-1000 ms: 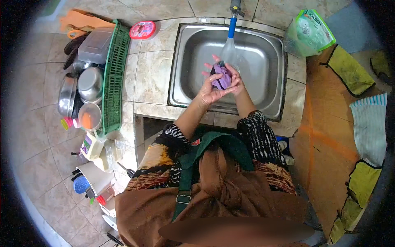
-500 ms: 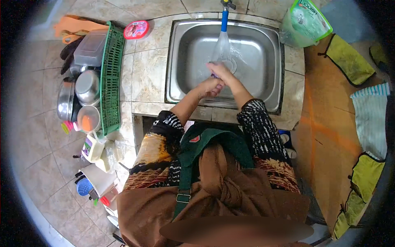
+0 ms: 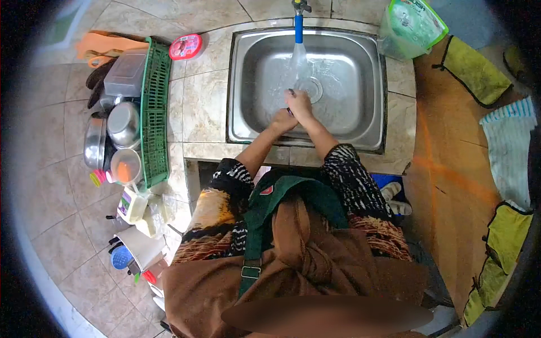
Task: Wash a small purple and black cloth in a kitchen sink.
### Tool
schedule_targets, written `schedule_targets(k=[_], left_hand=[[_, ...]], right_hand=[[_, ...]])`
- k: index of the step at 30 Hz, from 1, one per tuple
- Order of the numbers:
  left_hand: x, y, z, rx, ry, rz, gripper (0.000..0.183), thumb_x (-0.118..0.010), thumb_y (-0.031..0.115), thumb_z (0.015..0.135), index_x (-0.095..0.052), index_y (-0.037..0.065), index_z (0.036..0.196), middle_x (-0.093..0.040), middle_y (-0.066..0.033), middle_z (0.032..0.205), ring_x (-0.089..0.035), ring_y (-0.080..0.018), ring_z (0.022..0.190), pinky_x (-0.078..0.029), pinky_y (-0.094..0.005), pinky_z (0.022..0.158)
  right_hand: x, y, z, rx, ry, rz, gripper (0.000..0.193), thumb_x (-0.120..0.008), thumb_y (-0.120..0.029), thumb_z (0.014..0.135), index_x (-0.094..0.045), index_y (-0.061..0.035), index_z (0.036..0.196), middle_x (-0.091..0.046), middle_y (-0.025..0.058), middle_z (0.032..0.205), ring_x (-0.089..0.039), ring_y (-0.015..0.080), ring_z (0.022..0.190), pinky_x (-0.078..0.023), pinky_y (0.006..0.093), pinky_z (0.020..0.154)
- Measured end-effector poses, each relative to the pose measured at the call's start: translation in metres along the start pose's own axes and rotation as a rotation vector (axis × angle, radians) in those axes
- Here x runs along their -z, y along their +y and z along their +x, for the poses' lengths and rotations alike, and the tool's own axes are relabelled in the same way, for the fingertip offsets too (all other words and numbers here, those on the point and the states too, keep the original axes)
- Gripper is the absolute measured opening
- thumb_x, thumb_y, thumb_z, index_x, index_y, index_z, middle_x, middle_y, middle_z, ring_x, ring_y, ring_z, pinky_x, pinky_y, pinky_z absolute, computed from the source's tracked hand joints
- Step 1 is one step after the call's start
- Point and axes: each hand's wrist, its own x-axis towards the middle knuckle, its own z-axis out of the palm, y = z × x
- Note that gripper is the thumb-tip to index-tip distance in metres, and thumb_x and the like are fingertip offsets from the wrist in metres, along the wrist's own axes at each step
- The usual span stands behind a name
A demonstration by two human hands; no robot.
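Both my hands are together over the near part of the steel sink (image 3: 349,121), below the running water (image 3: 298,62) from a tap with a blue sleeve (image 3: 298,28). My right hand (image 3: 300,105) is closed around a thin, dark and purplish thing (image 3: 291,92), whose ends peek out by the fingers; its kind is too small to make out. Just below and touching it, my left hand (image 3: 283,120) is closed too, against the lower end of the same thing. Its fingers are partly hidden by the right hand.
A green basket (image 3: 155,118) with metal pots and plastic containers stands left of the sink. Behind it sits a pink soap tub (image 3: 186,47). A green and clear pouch (image 3: 414,31) rests at the back right. Yellow cloths (image 3: 476,70) lie farther right.
My right hand has turned and come slightly nearer, so the dark end of the thin thing now shows above its fingers. My left hand has shifted slightly left.
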Motion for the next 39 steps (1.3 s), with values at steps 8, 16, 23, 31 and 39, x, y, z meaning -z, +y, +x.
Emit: schedule_targets(k=[8,16,23,31,39], left_hand=[[0.061,0.03,-0.026,0.293,-0.086,-0.816,0.047,-0.058,0.035,0.083,-0.048,0.002,0.114,-0.056,-0.0081,0.105,-0.052,-0.0141,0.092,-0.039,-0.0273,0.081],[0.091,0.05,-0.036,0.214,0.1,-1.131,0.036,-0.061,0.027,0.083,-0.052,0.004,0.108,-0.059,-0.0041,0.1,-0.054,-0.012,0.091,-0.039,-0.026,0.083],[0.107,0.075,-0.031,0.07,0.225,-1.015,0.028,-0.053,0.02,0.087,-0.056,0.001,0.107,-0.061,-0.0027,0.088,-0.055,-0.0091,0.075,-0.043,-0.0224,0.072],[0.125,0.082,-0.025,-0.12,0.267,-0.763,0.032,-0.048,0.009,0.089,-0.053,0.006,0.12,-0.055,0.0027,0.073,-0.048,-0.0044,0.064,-0.041,-0.0199,0.058],[0.163,0.078,-0.031,-0.223,0.319,-0.835,0.025,-0.047,0.007,0.088,-0.058,0.006,0.11,-0.054,0.0015,0.073,-0.049,-0.0058,0.065,-0.041,-0.0187,0.062]], right_hand=[[0.069,0.027,-0.029,-0.257,-0.475,1.001,0.049,-0.059,-0.028,0.082,-0.035,-0.0113,0.121,-0.051,0.007,0.108,-0.057,0.0228,0.091,-0.05,0.0376,0.068],[0.084,0.01,-0.028,-0.265,-0.219,0.898,0.037,-0.058,-0.019,0.084,-0.043,-0.0055,0.114,-0.056,0.0094,0.104,-0.059,0.0186,0.082,-0.05,0.0343,0.071],[0.058,0.007,-0.01,0.487,-0.078,0.077,0.044,-0.06,-0.016,0.077,-0.043,-0.0048,0.116,-0.056,0.0178,0.105,-0.056,0.0307,0.094,-0.045,0.0367,0.08],[0.055,0.007,0.019,0.329,-0.338,0.314,0.024,-0.059,-0.014,0.079,-0.054,-0.0008,0.099,-0.061,0.0147,0.092,-0.058,0.0217,0.088,-0.044,0.0313,0.075],[0.117,0.008,0.005,0.322,-0.313,0.221,0.024,-0.062,-0.016,0.081,-0.056,-0.0032,0.1,-0.062,0.0071,0.092,-0.058,0.0158,0.084,-0.045,0.029,0.074]])
